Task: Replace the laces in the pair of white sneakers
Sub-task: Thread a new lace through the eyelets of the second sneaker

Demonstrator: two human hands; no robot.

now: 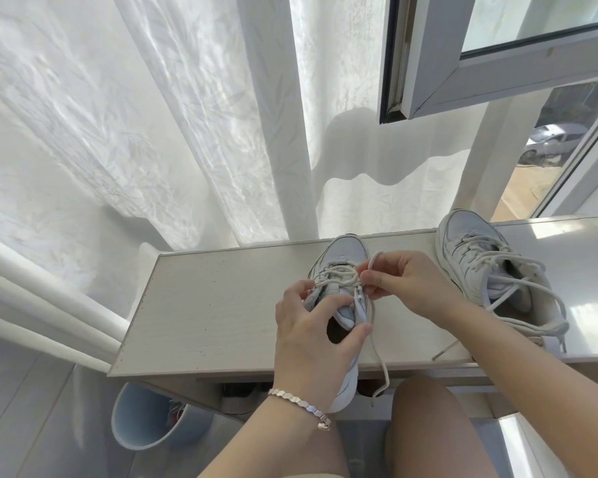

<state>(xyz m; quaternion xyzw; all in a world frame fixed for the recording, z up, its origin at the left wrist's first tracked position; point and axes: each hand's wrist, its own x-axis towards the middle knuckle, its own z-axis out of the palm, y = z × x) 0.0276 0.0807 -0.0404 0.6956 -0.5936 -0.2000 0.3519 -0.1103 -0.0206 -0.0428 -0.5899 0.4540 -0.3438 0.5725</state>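
Lower left, a bin (142, 422) holds something reddish, perhaps cloth. On the shelf (214, 305), centre, left hand (311, 343) grips a half-laced white sneaker (342, 270); right hand (404, 284) pinches its lace (377, 336).

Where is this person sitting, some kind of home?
Probably a room at home, by a window. Sheer white curtains hang behind a small pale table, an open window sash overlooks a parked car, and a wastebasket stands below.
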